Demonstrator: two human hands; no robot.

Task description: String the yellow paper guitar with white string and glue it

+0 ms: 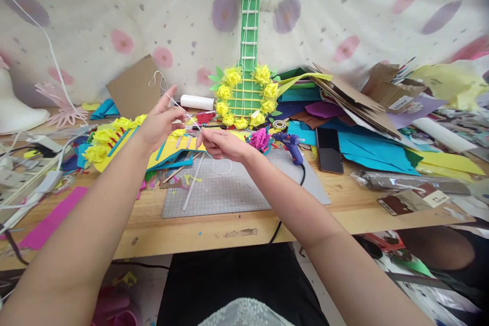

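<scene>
A thin white string (187,113) runs between my two hands above the table, and a loose curl of it stands up behind the left fingers. My left hand (162,121) has the string at its fingers, index finger raised and the others bent; its thumb is mostly hidden. Thumb and fingertips of my right hand (225,143) pinch the string, and a loop hangs below toward the grey cutting mat (244,188). Behind the hands lies a yellow guitar-shaped craft piece (148,150) with yellow paper flowers. A green guitar-shaped craft piece (249,46) with white strings leans upright against the curtain.
A blue glue gun (292,146) and a purple paper flower (260,139) lie right of my hands. Beyond them are a phone (329,150) and piled coloured sheets (374,147). Power strips (26,178) and cables crowd the left. A white strip (193,183) crosses the mat.
</scene>
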